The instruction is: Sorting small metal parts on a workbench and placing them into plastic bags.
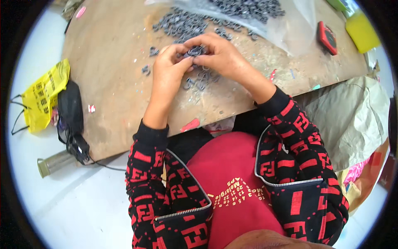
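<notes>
Over the wooden table, my left hand [169,68] and my right hand [224,56] meet with fingertips closed around a small dark grey curved plastic piece [195,51]. Its exact shape is partly covered by my fingers. A heap of similar grey plastic pieces [182,25] lies just beyond my hands. Several more loose pieces [202,81] are scattered beneath and nearer to me, and a few sit left of my left hand.
A clear plastic sheet [286,29] lies across the far side of the wooden table [112,54], by more grey pieces. A red-and-black device [327,38] and yellow container [362,31] stand right. A yellow bag [45,95] and black pouch [70,106] hang at the left edge.
</notes>
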{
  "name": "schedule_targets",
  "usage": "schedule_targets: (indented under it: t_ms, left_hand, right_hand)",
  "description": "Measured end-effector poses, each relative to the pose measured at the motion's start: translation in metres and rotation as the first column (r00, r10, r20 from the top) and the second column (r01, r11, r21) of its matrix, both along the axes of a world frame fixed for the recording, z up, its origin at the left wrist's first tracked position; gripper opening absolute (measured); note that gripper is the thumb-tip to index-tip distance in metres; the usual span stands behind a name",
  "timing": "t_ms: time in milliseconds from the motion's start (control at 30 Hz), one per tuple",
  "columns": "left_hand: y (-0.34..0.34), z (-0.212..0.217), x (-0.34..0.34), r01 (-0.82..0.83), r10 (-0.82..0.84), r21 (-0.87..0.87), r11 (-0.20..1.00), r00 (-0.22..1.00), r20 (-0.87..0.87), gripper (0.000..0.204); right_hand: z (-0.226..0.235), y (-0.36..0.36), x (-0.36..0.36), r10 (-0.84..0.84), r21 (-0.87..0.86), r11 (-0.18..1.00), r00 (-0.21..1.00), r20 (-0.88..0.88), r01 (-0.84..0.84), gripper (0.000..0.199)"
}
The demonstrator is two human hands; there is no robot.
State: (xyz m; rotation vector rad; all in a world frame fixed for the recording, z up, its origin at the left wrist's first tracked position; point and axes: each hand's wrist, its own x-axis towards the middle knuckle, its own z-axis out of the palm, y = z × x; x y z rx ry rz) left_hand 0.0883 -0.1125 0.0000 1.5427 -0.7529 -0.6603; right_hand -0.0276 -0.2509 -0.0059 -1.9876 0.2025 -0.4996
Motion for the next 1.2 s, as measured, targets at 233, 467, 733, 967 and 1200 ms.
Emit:
schedule_targets:
  t_ms: [233,467,733,967,1200]
  left_hand:
    - [-0.118,0.056,0.02,0.299,-0.253,-0.227,0.927,0.945,0.208,0.044]
    - [-0.117,0.023,0.05,0.046,0.003,-0.032,0.998,0.528,0.849,0.058]
    - [0.068,0.033,0.029,0.025,-0.404,0.52,0.854,0.662,0.631,0.08]
    - [0.047,0.005,0.004,-0.046,-0.165,0.317,0.947,0.777,0.607,0.058]
    - [0.063,0.025,-0.002,-0.048,-0.239,0.379,0.924,0.701,0.672,0.082]
  right_hand:
    - [0.071,-0.104,-0.011,0.037,0.055,0.997,0.986,0.162,-0.046,0.037]
    - [0.062,-0.116,-0.047,-0.348,-0.436,0.836,0.936,0.045,0.332,0.043]
    - [0.029,0.004,-0.077,-0.034,-0.411,0.907,0.956,-0.292,-0.093,0.071]
    - [-0.005,0.004,-0.018,-0.005,-0.501,0.866,0.999,-0.038,-0.015,0.064]
    - [0.021,-0.039,-0.054,-0.19,-0.518,0.856,0.93,-0.316,-0.001,0.086]
